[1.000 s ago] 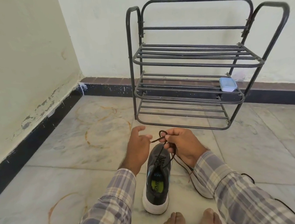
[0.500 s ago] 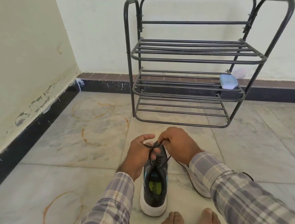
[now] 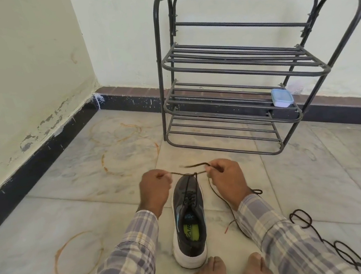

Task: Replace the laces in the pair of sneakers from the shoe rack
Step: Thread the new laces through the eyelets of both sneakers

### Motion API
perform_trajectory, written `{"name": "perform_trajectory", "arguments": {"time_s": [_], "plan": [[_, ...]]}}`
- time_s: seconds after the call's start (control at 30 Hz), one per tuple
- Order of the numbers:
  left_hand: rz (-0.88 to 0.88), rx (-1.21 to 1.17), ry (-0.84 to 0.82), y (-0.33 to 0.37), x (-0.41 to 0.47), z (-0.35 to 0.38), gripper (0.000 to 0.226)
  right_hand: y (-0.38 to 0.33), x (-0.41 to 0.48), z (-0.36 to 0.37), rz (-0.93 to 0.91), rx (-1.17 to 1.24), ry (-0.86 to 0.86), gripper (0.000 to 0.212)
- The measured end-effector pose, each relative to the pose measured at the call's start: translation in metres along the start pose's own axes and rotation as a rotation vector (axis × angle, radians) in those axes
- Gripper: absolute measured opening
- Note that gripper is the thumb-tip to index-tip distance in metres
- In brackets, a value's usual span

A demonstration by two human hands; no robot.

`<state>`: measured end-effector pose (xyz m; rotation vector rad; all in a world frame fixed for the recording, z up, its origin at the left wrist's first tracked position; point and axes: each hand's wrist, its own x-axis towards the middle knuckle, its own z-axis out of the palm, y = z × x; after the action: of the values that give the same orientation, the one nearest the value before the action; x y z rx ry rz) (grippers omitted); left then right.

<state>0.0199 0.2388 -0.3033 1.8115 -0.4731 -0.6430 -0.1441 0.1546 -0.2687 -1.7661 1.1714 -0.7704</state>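
Our left hand [image 3: 155, 189] and right hand [image 3: 227, 178] each pinch an end of the lace [image 3: 181, 174] — nine and three o'clock of the toe — pulling outward, likely to snug it; the sneaker [image 3: 190, 223] sits between our forearms.

One wide-angle view worn on the head, looked forward and down along both sleeves [image 3: 130, 255], left hand [image 3: 156, 185], right hand [image 3: 225, 176], lace [image 3: 185, 174] and sneaker [image 3: 190, 221] sat close below centre, rack [image 3: 233, 57] and wall corner [image 3: 88, 57] lay farther off at top
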Motion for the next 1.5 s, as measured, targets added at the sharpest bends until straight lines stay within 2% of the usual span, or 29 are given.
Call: {"name": "perform_trajectory", "arguments": {"time_s": [0.03, 0.1, 0.17, 0.23, 0.3, 0.4, 0.5, 0.57, 0.73, 0.9, 1.03, 1.07, 1.13, 1.2, 1.3, 1.4, 1.5], "plan": [[-0.042, 0.111, 0.113, -0.007, 0.002, -0.008, 0.011, 0.011, 0.001, -0.003, 0.107, -0.023, 0.037, 0.017], [-0.18, 0.274, 0.248, -0.023, 0.002, -0.025, 0.019, 0.032, -0.002, -0.007, 0.29, -0.233, 0.002, 0.015], [-0.332, 0.36, 0.245, -0.039, -0.004, -0.034, 0.027, 0.045, -0.013, -0.009, 0.415, -0.477, -0.061, 0.018], [-0.393, 0.52, 0.169, -0.047, -0.013, -0.033, 0.035, 0.053, -0.024, -0.009, 0.489, -0.553, -0.106, 0.025], [-0.273, 0.659, 0.116, -0.046, -0.018, -0.024, 0.039, 0.052, -0.03, -0.004, 0.462, -0.616, -0.118, 0.027], [-0.003, 0.545, -0.026, -0.041, -0.018, -0.006, 0.044, 0.045, -0.03, 0.012, 0.323, -0.581, -0.125, 0.031], [0.152, 0.601, -0.238, -0.04, -0.022, 0.011, 0.048, 0.035, -0.033, 0.034, 0.2, -0.516, -0.312, 0.032], [0.18, 0.679, -0.28, -0.042, -0.027, 0.018, 0.048, 0.032, -0.034, 0.045, 0.179, -0.606, -0.363, 0.024], [0.177, 0.715, -0.264, -0.046, -0.027, 0.02, 0.042, 0.033, -0.027, 0.051, 0.179, -0.709, -0.315, 0.019], [0.226, 0.916, -0.132, -0.025, -0.021, 0.007, 0.035, 0.035, -0.009, 0.037, 0.175, -0.732, -0.308, 0.016], [0.088, 0.984, -0.247, -0.02, -0.026, 0.005, 0.03, 0.035, -0.001, 0.02, 0.213, -0.652, -0.507, 0.023], [0.047, 0.925, -0.29, -0.019, -0.023, 0.004, 0.028, 0.031, -0.001, 0.017, 0.21, -0.593, -0.571, 0.024], [-0.056, 0.612, -0.372, -0.014, -0.014, 0.004, 0.026, 0.021, -0.005, 0.013, 0.234, -0.41, -0.618, 0.021], [-0.151, 0.35, -0.427, -0.003, -0.014, 0.004, 0.017, 0.015, -0.009, 0.014, 0.276, -0.208, -0.562, 0.015], [-0.191, 0.117, -0.429, -0.002, -0.02, 0.005, 0.013, 0.018, -0.015, 0.023, 0.358, 0.124, -0.443, 0.023], [-0.258, -0.261, -0.358, -0.009, -0.025, 0.009, 0.022, 0.019, -0.021, 0.028, 0.487, 0.541, -0.342, 0.032], [-0.308, -0.503, -0.341, -0.007, -0.028, 0.012, 0.03, 0.019, -0.024, 0.033, 0.57, 0.75, -0.263, 0.046]]}}
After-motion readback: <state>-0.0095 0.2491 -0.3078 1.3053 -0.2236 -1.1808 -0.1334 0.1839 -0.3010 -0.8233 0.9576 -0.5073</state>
